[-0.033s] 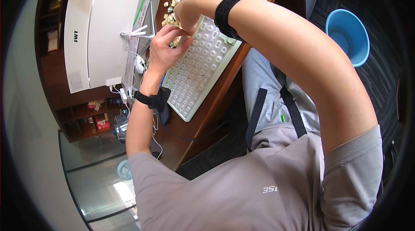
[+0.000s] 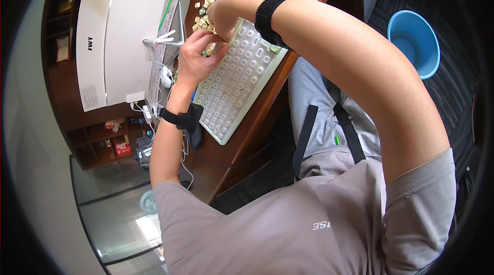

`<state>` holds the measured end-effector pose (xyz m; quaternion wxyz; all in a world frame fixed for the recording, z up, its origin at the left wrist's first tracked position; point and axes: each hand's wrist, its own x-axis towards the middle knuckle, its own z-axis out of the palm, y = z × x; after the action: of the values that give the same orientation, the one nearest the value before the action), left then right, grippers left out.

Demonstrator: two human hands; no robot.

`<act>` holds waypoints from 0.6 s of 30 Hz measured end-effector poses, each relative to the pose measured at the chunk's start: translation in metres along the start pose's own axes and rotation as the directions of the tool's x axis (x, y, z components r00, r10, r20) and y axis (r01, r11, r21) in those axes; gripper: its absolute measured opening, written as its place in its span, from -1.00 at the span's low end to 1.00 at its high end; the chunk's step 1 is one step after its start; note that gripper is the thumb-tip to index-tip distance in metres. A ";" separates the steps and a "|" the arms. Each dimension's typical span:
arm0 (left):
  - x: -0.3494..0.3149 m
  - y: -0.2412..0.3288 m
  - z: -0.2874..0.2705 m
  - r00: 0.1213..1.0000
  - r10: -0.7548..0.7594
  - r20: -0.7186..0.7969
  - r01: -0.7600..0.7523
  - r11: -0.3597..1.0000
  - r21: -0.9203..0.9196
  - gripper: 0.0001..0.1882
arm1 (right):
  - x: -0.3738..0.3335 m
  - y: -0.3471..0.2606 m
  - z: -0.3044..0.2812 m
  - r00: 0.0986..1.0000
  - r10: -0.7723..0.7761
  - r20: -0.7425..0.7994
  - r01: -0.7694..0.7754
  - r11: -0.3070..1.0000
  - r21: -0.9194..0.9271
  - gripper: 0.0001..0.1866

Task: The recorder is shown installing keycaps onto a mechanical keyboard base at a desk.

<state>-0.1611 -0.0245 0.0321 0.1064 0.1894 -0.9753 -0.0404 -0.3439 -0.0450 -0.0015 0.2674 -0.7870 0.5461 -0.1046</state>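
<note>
A pale green keyboard (image 2: 251, 103) lies aslant on the desk, with a translucent, bumpy sheet (image 2: 237, 74) over most of its key area. A few green keycaps (image 2: 274, 47) show near my right wrist strap. At the keyboard's far edge, my left hand (image 2: 197, 58) is closed, thumb and fingers drawn together at the sheet's border; what lies between them is hidden. Bent sharply at the wrist, my right hand (image 2: 222, 15) reaches beside it, its fingers mostly out of sight. Loose cream and green keycaps (image 2: 202, 24) lie heaped beyond both hands.
A large white monitor (image 2: 121, 33) stands past the keycaps, with white cables (image 2: 149, 113) below it. The brown desk (image 2: 257, 120) ends close to my lap. On the floor at the right is a blue bin (image 2: 414, 43).
</note>
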 end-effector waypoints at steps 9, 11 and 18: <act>0.002 -0.013 0.005 0.999 -0.005 0.034 0.008 0.997 -0.083 -0.78 | -0.005 -0.006 -0.007 0.992 0.013 0.122 0.002 0.993 -0.117 -0.51; 0.004 -0.014 0.006 0.999 0.002 0.039 0.002 0.995 -0.101 -0.77 | -0.006 -0.006 -0.006 0.993 0.021 0.117 -0.007 0.993 -0.119 -0.51; 0.008 -0.015 0.004 0.996 -0.001 0.086 0.013 0.990 -0.144 -0.78 | -0.007 -0.003 -0.004 1.000 -0.004 0.018 0.004 1.000 -0.027 -0.53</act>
<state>-0.1640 -0.0410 0.0279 0.0776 0.1827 -0.9728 -0.1192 -0.3459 -0.0391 0.0047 0.2613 -0.7925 0.5435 -0.0908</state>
